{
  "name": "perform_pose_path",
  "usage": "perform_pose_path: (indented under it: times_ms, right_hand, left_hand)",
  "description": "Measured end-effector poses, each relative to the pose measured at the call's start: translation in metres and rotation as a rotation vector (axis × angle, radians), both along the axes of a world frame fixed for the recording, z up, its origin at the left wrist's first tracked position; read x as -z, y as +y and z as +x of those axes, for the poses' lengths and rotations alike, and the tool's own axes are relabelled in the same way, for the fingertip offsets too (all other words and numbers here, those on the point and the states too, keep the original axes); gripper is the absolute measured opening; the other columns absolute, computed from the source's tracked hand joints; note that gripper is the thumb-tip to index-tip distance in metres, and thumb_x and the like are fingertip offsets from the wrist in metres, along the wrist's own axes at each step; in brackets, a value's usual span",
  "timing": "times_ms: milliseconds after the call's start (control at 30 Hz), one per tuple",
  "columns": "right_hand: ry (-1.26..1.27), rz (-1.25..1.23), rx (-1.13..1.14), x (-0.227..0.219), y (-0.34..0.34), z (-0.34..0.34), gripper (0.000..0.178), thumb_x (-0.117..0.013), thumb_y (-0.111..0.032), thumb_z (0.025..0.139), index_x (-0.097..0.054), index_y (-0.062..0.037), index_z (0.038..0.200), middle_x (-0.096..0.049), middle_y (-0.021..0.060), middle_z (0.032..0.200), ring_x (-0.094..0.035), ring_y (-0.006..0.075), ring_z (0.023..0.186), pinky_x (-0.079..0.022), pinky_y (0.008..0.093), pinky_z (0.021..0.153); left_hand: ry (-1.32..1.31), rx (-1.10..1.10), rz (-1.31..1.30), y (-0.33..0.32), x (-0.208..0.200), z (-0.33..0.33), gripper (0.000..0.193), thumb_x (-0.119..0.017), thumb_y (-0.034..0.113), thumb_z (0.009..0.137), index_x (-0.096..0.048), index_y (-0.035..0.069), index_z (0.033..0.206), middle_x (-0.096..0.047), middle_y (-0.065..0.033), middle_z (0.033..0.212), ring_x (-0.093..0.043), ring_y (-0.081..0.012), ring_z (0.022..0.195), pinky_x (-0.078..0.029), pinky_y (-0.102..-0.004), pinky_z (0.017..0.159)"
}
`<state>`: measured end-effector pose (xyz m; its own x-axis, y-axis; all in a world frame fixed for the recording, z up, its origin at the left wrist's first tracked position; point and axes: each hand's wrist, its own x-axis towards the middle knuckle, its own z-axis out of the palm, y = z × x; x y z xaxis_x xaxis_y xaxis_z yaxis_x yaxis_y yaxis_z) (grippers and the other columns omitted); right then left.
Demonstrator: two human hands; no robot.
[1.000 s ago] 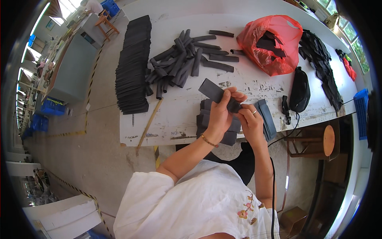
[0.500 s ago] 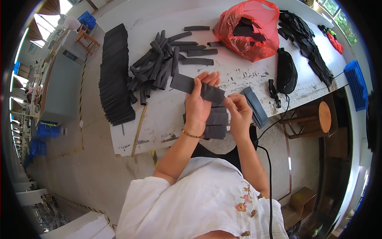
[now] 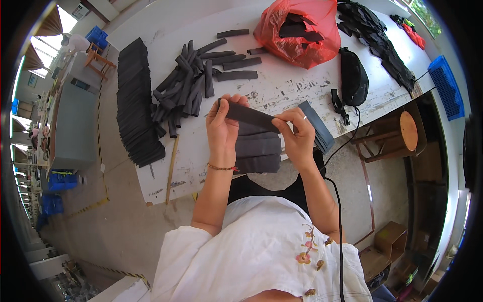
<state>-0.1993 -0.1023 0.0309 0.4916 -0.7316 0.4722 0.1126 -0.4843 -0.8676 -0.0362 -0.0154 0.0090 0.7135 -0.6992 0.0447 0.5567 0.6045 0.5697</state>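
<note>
A dark grey fabric strip [image 3: 250, 118] is stretched between my two hands above the near edge of the table. My left hand [image 3: 221, 123] grips its left end, thumb on top and fingers behind. At the right end, my right hand [image 3: 298, 135] pinches the strip between thumb and fingertips. Under it, several flat dark grey strips [image 3: 257, 149] lie side by side at the table edge. Just right of my right hand rests a long blue-grey flat piece [image 3: 318, 129]. Beyond my left hand is a loose heap of folded dark strips [image 3: 187, 86].
A long overlapping stack of dark strips [image 3: 135, 103] lines the table's left side. A red plastic bag [image 3: 314, 50] holds dark pieces at the back. Right of it are a black pouch [image 3: 353, 78] with a cable and a black pile [image 3: 378, 44]. A wooden stool [image 3: 408, 132] stands at right.
My left hand has shifted from around the strip's middle to its left end. The strip now looks narrower and is held at both ends. The view has shifted slightly.
</note>
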Motion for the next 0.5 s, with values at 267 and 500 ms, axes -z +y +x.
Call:
perform_pose_path:
  times_ms: [267,500]
  right_hand:
    - [0.008,-0.602,0.114,-0.008,-0.018,-0.007,0.026,-0.077,0.003,0.067,-0.07,-0.0066,0.09,-0.063,0.0035,0.088,-0.057,0.0201,0.079,-0.047,0.0313,0.069]
    - [0.115,-0.285,0.063,0.002,-0.011,-0.007,0.035,-0.077,-0.012,0.075,-0.069,-0.0088,0.109,-0.061,0.0057,0.111,-0.058,0.0195,0.091,-0.049,0.0315,0.075]
  left_hand:
    - [0.247,-0.105,0.429,0.014,-0.007,0.001,0.027,-0.065,0.023,0.092,-0.061,-0.002,0.1,-0.066,-0.0112,0.093,-0.066,-0.0258,0.09,-0.059,-0.0377,0.077]
    - [-0.011,0.036,0.39,0.018,0.011,0.013,0.016,-0.06,0.008,0.093,-0.063,-0.006,0.1,-0.068,-0.0132,0.093,-0.069,-0.024,0.083,-0.059,-0.0339,0.077]
